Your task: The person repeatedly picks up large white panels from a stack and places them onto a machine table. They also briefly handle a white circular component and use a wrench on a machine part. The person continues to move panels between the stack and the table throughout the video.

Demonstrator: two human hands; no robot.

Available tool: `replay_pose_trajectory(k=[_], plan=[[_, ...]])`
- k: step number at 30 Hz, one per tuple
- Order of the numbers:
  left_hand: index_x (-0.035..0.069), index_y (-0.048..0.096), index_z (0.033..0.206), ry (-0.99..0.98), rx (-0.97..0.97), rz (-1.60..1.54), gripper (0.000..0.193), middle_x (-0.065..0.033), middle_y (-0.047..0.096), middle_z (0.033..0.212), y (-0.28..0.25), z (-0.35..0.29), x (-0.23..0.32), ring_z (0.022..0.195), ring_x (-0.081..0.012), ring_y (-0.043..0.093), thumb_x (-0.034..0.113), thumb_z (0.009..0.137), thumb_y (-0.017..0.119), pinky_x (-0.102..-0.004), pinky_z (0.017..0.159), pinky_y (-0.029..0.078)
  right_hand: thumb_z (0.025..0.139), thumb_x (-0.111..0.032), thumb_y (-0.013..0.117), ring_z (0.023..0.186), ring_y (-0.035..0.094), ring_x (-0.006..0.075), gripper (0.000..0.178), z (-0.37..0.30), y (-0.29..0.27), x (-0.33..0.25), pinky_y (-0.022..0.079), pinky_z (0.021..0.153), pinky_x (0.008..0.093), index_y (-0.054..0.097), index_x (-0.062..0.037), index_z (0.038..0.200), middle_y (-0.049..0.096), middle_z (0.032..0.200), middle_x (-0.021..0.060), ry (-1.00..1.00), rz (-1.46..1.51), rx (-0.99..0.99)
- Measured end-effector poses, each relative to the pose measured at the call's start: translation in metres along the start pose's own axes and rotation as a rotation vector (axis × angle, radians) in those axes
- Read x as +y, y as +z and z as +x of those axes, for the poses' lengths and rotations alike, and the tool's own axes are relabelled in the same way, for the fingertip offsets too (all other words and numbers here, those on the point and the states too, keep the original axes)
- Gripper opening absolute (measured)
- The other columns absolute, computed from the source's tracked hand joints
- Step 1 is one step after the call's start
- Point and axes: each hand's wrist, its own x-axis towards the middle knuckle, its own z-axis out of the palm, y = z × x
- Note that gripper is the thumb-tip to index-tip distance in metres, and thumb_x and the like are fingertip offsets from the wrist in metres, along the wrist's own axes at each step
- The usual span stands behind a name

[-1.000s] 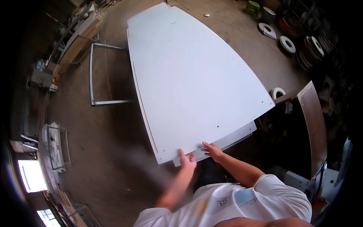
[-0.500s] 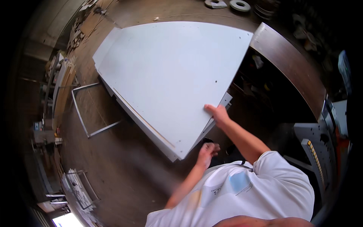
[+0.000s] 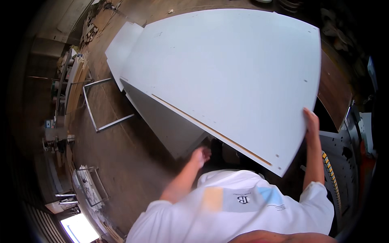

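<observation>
A large white panel (image 3: 227, 69) with small holes near its corners and a long tan groove along its near-left side is lifted and slanting in front of me. My right hand (image 3: 312, 121) grips its right edge. My left hand (image 3: 201, 156) is in the air below the panel's near-left side, fingers loosely bent and holding nothing that I can see. Close to that hand is the corner of another white panel (image 3: 166, 125), lying lower and partly covered by the lifted one. A further white piece (image 3: 123, 48) sticks out at the far left.
On the floor to the left is a rectangular metal frame (image 3: 97, 129). Boards (image 3: 75, 89) lean at the far left, above a rack of white strips (image 3: 87, 186). Beyond my right hand are a brown board (image 3: 334, 87) and grey machinery with a yellow-and-black cable chain (image 3: 330, 172).
The top white panel has risen and swung right and toward me, uncovering the panel beneath. My right hand moved right with its edge; my left hand shifted left.
</observation>
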Motion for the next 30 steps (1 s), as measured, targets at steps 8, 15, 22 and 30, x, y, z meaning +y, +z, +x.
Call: replay_pose_trajectory(k=[8, 15, 22, 30], plan=[[0.006, 0.057, 0.116, 0.298, 0.052, -0.323, 0.076, -0.0066, 0.063, 0.102, -0.022, 0.067, 0.179, 0.088, -0.0236, 0.058, 0.073, 0.092, 0.033, -0.0382, 0.072, 0.047, 0.093, -0.035, 0.064, 0.097, 0.063, 0.0149, 0.043, -0.080, -0.139, -0.048, 0.049, 0.083, 0.0285, 0.062, 0.0010, 0.116, 0.066, 0.111, 0.0065, 0.058, -0.107, 0.228], [0.007, 0.047, 0.138, 0.256, 0.041, -0.388, 0.066, -0.0082, 0.053, 0.139, -0.002, 0.087, 0.235, 0.126, -0.0292, 0.050, 0.058, 0.095, 0.049, -0.0476, 0.106, 0.039, 0.097, -0.038, 0.057, 0.108, 0.060, 0.0167, 0.050, -0.100, -0.146, -0.029, 0.045, 0.094, 0.0284, 0.058, 0.0038, 0.124, 0.063, 0.120, 0.0076, 0.003, -0.183, 0.394], [0.010, 0.045, 0.142, 0.131, 0.017, -0.451, 0.070, -0.0067, 0.046, 0.147, 0.011, 0.071, 0.230, 0.134, -0.0308, 0.042, 0.060, 0.093, 0.051, -0.0501, 0.113, 0.030, 0.098, -0.049, 0.052, 0.112, 0.058, 0.0193, 0.065, -0.199, -0.115, 0.025, 0.043, 0.098, 0.0302, 0.054, 0.0058, 0.133, 0.061, 0.127, 0.0118, 0.121, -0.170, 0.635], [0.013, 0.048, 0.139, 0.034, -0.054, -0.214, 0.067, -0.0060, 0.048, 0.145, 0.008, 0.074, 0.234, 0.131, -0.0318, 0.045, 0.062, 0.096, 0.038, -0.0543, 0.110, 0.033, 0.088, -0.072, 0.042, 0.106, 0.062, 0.0370, 0.077, -0.210, -0.113, 0.017, 0.046, 0.091, 0.0403, 0.069, -0.0034, 0.110, 0.068, 0.108, 0.0202, 0.298, -0.825, 0.983]])
